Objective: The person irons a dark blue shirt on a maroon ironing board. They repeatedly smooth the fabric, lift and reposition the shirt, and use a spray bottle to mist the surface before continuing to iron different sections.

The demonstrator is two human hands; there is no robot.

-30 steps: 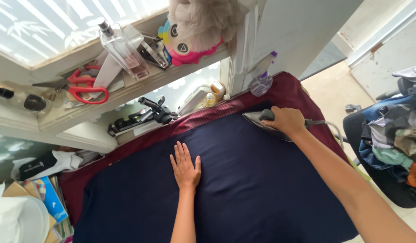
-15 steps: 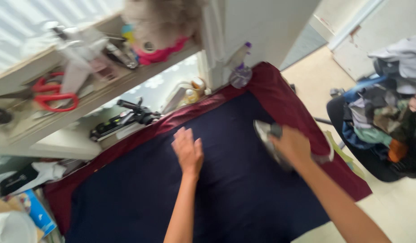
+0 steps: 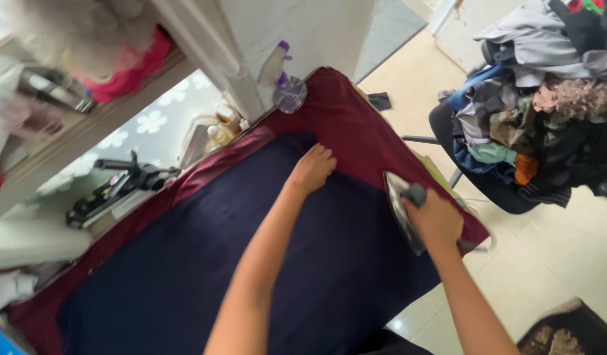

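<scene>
I see my right hand point(image 3: 436, 220) wrapped around the dark handle of a clothes iron point(image 3: 402, 209), fingers point(image 3: 427, 205) curled shut on the grip so that the handle lies inside the fist. The iron's grey soleplate is tilted up on edge, facing away from my palm, at the right-hand border of the navy cloth point(image 3: 251, 263). That cloth is spread flat over a maroon cover point(image 3: 356, 125), which shows as a band along the cloth's far and right sides.

My left hand point(image 3: 311, 169) rests on the navy cloth near its far corner, well apart from the iron. Its fingers point(image 3: 324, 156) are loosely bent and held close together, the tips pressing the fabric right where navy meets maroon; they pinch nothing that I can make out.

Beyond the navy cloth's far corner, a clear spray bottle point(image 3: 287, 89) with a purple nozzle stands on the maroon cover against a white post. To the cloth's far left, a black tripod-like stand point(image 3: 123, 181) lies on a lower ledge. Off the cloth's right side, past the iron, a chair heaped with mixed clothing point(image 3: 533, 112) stands on the tiled floor point(image 3: 527, 263).
</scene>
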